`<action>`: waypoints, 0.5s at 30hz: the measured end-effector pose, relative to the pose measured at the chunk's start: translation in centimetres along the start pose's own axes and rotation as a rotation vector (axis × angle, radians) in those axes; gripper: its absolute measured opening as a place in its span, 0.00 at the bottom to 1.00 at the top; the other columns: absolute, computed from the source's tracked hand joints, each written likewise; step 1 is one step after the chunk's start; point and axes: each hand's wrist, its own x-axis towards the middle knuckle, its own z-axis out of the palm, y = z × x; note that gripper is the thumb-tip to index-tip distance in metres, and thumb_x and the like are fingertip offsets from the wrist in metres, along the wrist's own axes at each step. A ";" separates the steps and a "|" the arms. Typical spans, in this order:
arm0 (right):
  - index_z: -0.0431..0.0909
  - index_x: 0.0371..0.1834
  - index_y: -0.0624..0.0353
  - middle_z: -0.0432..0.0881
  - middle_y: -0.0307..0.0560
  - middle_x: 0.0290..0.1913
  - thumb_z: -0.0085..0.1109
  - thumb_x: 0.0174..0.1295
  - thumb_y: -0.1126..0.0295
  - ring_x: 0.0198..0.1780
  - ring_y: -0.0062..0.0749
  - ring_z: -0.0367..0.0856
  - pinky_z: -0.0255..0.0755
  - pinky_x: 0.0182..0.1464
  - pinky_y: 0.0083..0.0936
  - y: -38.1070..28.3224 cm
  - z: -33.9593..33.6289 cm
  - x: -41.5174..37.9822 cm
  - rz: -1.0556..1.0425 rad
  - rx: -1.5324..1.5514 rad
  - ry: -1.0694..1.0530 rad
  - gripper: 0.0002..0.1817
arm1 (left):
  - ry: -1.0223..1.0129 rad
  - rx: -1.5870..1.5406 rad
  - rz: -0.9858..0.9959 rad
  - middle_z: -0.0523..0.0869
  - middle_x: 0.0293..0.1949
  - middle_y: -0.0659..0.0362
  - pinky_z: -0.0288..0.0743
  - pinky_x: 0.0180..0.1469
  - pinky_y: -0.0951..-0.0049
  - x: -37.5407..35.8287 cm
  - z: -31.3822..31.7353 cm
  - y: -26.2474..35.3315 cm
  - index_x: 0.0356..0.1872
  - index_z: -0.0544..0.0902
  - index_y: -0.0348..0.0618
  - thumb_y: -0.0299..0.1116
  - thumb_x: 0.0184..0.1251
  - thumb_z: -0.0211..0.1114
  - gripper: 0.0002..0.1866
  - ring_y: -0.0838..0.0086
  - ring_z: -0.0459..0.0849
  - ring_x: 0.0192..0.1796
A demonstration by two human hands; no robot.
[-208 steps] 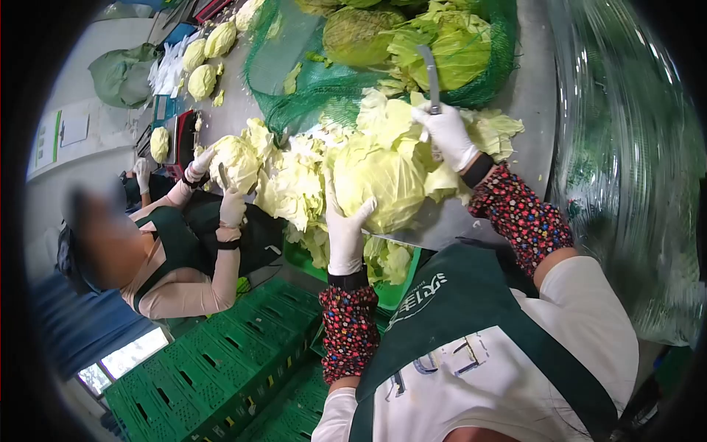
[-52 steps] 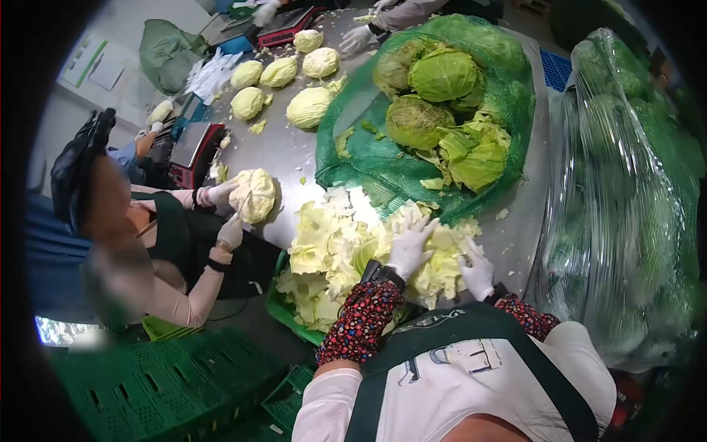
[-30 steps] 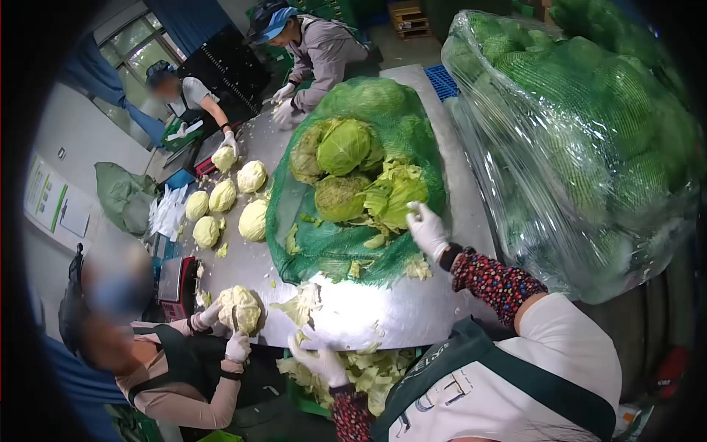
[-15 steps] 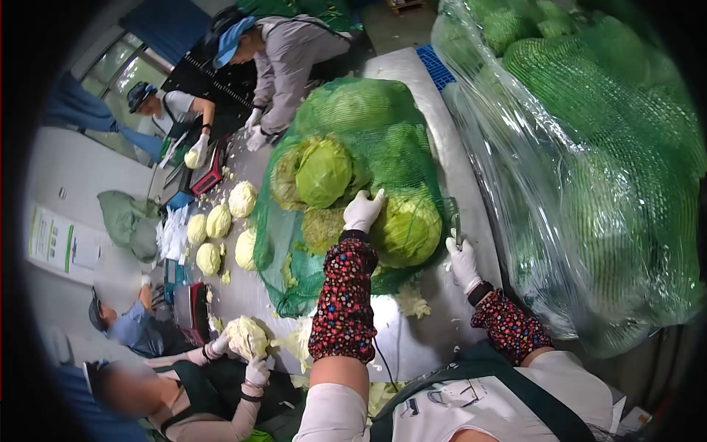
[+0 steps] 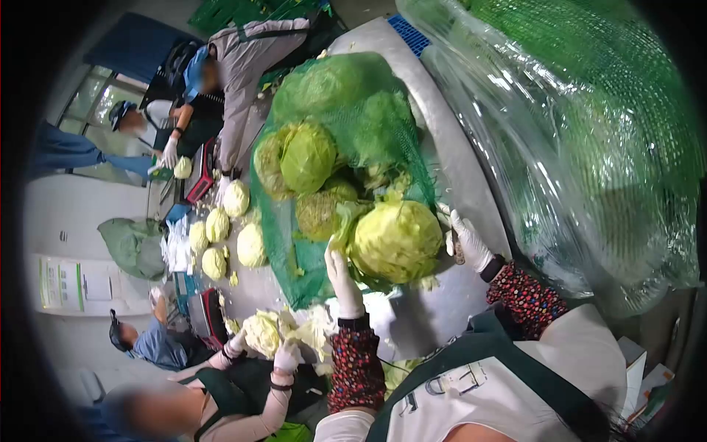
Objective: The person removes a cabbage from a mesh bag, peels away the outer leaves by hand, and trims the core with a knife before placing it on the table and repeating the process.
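Observation:
A large green cabbage (image 5: 398, 241) with loose outer leaves is between my hands, at the near side of an open green net bag (image 5: 283, 254). My left hand (image 5: 342, 283), in a white glove, grips the cabbage's left side. My gloved right hand (image 5: 471, 243) is at its right side, holding what looks like a knife (image 5: 459, 254) with a brown handle; its blade is mostly hidden. More cabbages lie in the bag's mouth, among them a green cabbage (image 5: 308, 158) and a browned one (image 5: 320, 214).
Several trimmed pale cabbages (image 5: 251, 245) lie left on the metal table (image 5: 479, 184). Co-workers stand along the far left; the nearest person's gloved hand (image 5: 287, 356) touches a peeled cabbage (image 5: 262, 331). Red-edged scales (image 5: 200, 173) stand there. Plastic-wrapped net sacks (image 5: 618, 191) fill the right.
My left hand has moved from the cabbage's upper left to its near left side. The cabbage has turned and come slightly nearer me, and my right hand has closed in beside it.

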 end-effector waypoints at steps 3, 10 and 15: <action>0.63 0.71 0.56 0.76 0.35 0.36 0.47 0.72 0.49 0.18 0.12 0.66 0.64 0.20 0.12 -1.0 1.7 -4.1 -0.012 -0.268 -0.118 0.31 | 0.068 -0.060 -0.073 0.66 0.67 0.51 0.59 0.69 0.65 -6.6 -1.6 -0.6 0.70 0.59 0.39 0.50 0.76 0.46 0.31 0.66 0.67 0.67; 0.65 0.66 0.52 0.75 0.34 0.41 0.59 0.67 0.63 0.22 0.12 0.67 0.67 0.23 0.13 1.8 3.1 -8.5 -0.102 -0.371 -0.169 0.26 | -0.014 -0.286 -0.173 0.66 0.68 0.54 0.66 0.61 0.64 -14.9 -3.5 -5.1 0.72 0.56 0.43 0.54 0.75 0.45 0.33 0.64 0.69 0.66; 0.59 0.70 0.51 0.77 0.36 0.39 0.66 0.61 0.60 0.22 0.14 0.69 0.68 0.22 0.14 3.5 4.5 -11.2 0.147 -0.474 -0.197 0.36 | -0.028 -0.993 -0.358 0.64 0.70 0.51 0.62 0.69 0.52 -17.7 -4.7 -4.7 0.73 0.54 0.43 0.59 0.74 0.42 0.37 0.57 0.65 0.69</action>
